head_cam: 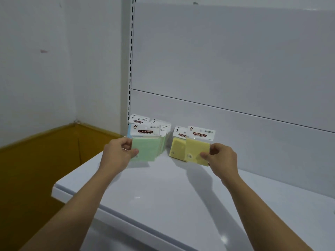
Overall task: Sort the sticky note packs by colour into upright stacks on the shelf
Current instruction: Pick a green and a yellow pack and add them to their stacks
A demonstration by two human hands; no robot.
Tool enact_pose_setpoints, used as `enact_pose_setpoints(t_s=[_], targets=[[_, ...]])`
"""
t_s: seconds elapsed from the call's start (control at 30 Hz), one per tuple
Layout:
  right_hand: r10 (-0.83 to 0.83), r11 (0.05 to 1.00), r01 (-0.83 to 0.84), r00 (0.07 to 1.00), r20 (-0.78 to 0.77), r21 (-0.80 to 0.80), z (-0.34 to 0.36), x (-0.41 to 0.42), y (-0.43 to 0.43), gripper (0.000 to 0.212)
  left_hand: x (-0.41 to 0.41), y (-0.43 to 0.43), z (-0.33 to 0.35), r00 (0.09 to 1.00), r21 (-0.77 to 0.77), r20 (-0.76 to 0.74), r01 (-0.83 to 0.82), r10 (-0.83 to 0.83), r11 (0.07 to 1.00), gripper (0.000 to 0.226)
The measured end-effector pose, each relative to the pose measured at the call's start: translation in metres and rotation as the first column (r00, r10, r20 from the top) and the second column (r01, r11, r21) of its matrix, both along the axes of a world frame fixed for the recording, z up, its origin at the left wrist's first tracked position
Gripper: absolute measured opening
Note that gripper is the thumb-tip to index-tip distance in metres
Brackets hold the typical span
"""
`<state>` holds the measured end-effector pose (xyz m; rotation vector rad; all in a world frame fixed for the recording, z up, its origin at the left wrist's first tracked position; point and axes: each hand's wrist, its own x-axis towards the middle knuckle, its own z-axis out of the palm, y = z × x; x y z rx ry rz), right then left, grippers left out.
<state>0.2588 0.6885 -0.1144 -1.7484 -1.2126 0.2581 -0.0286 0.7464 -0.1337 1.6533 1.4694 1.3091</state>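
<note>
A green sticky note pack is gripped at its left edge by the left hand, with the thumb laid on the front face and the fingers curled behind. The pack is held upright at the far left of the white shelf, in front of further green packs that stand upright behind it and just to its right. A sliver of a blue pack is seen at the left of that group, beside the slotted upright. A yellow sticky note pack is pinched near its lower right corner by the right hand, thumb on the front and fingers curled behind; it is held upright and slightly tilted. Just behind it and to its left, a second yellow pack is stood on the shelf, partly overlapped by the held one. The green group and the yellow pair are separated by a gap of bare shelf. White header cards printed "STICKY NOTE" are carried at the tops of the packs. Whether the lower edges of the two held packs touch the shelf cannot be told. All the packs are set close to the grey back panel. To the left, a pale wall is seen, with an ochre surface below it
</note>
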Motion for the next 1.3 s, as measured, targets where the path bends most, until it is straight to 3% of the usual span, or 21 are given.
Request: enact_pose_setpoints(t_s=[0.3,0.63,0.97,1.3], targets=[[0.049,0.997,-0.053,0.995,-0.083,-0.051,-0.031,0.002,0.040,0.020,0.017,0.026,-0.008,0.997,-0.060,-0.079,-0.031,0.026,0.998,0.019],[0.071,0.997,-0.071,0.988,-0.139,0.004,-0.048,-0.007,0.073,0.020,0.034,0.060,-0.014,0.992,-0.099,-0.130,-0.021,0.008,0.995,0.016],[-0.101,0.995,0.101,0.986,-0.131,-0.004,-0.063,-0.034,0.091,0.027,0.022,0.107,-0.032,0.978,-0.075,-0.158,0.125,-0.135,0.989,0.016],[-0.233,0.972,0.231,0.972,-0.034,-0.049,-0.071,-0.048,0.095,0.038,0.025,0.118,-0.055,0.987,0.009,-0.111,0.121,-0.119,0.993,0.025]])
